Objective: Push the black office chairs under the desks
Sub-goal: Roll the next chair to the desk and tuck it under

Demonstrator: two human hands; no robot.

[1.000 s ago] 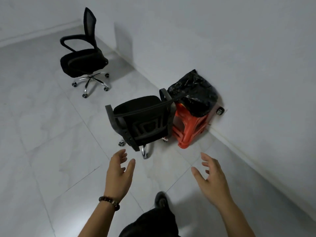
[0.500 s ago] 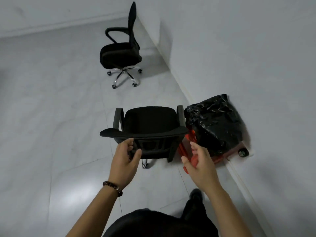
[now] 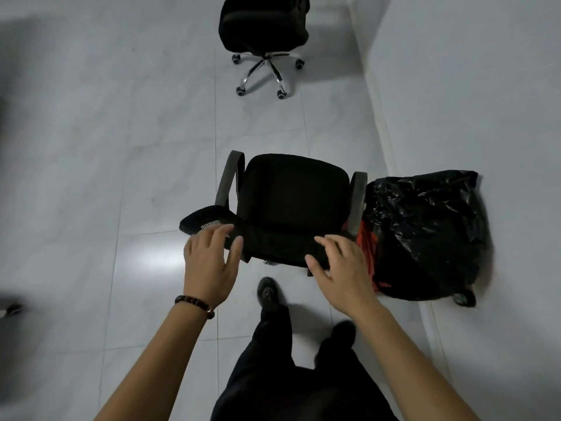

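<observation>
A black office chair (image 3: 291, 189) with armrests stands right in front of me on the pale tiled floor, its backrest (image 3: 273, 241) towards me. My left hand (image 3: 209, 262), with a bead bracelet on the wrist, lies over the left part of the backrest's top edge, thumb on the near side. My right hand (image 3: 343, 265) grips the right part the same way. A second black chair (image 3: 264, 28) on a chrome five-star base stands farther off at the top. No desk is in view.
A black plastic bag (image 3: 425, 232) covers a red stool (image 3: 365, 244) that touches the near chair's right armrest, against the white wall (image 3: 470, 86). A small caster (image 3: 464, 297) shows below the bag. Open tiled floor (image 3: 121, 147) spreads to the left.
I have stepped closer and my view has tilted down. Both hands have moved forward from free air onto the top of the near chair's backrest.
</observation>
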